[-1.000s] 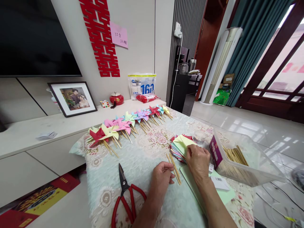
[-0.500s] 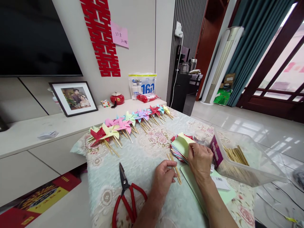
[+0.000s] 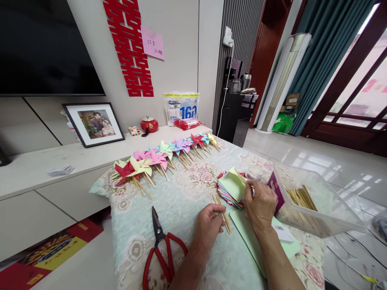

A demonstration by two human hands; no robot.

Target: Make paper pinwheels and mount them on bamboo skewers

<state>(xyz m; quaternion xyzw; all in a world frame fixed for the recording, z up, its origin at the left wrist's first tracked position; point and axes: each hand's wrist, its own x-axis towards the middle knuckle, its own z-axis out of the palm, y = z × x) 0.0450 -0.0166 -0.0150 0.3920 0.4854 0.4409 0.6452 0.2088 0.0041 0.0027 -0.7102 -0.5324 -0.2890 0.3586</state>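
My right hand (image 3: pixel 260 203) pinches the near right corner of a pale green paper square (image 3: pixel 232 184). That square bends upward on top of a fanned stack of coloured paper squares (image 3: pixel 224 196). My left hand (image 3: pixel 210 223) rests on the tablecloth, its fingers loosely curved and apart, with the tips touching or just over several thin wooden sticks (image 3: pixel 227 226). Whether any stick is gripped is hard to see. Red-handled pliers (image 3: pixel 160 237) lie to the left of my left hand. Light green sheets (image 3: pixel 245 235) lie partly under my right forearm.
Finished paper pinwheels (image 3: pixel 157 159) on sticks line the table's far edge. A clear plastic bin (image 3: pixel 320 219) holding wooden sticks (image 3: pixel 302 197) stands at the right, beside a small round clear container (image 3: pixel 254 172). A white label card (image 3: pixel 282 233) lies on the green sheets.
My right hand has shifted slightly right, and the green square's corner is bent up more openly. My left hand stays in place.
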